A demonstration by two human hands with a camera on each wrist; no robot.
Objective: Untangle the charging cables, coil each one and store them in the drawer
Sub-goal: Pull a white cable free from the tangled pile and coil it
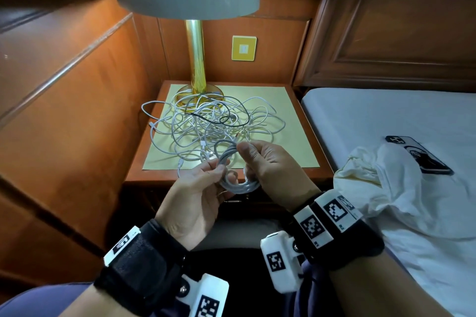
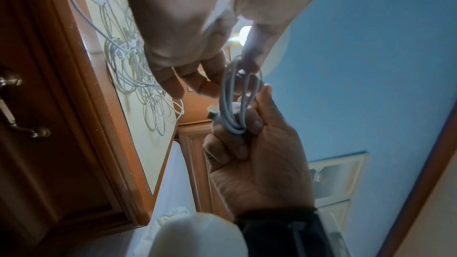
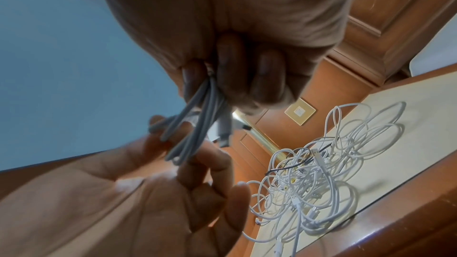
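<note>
Fingers (image 1: 219, 167) of both your hands pinch grey coiled cable (image 1: 226, 159), just in front of tangle (image 1: 213, 121) on counter (image 1: 296, 136). Coiling step; next, likely finish wrap, open drawer.

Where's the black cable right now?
In the head view the black cable lies in the white cable tangle on the nightstand, toward the back by the lamp base, beyond both hands.
</note>
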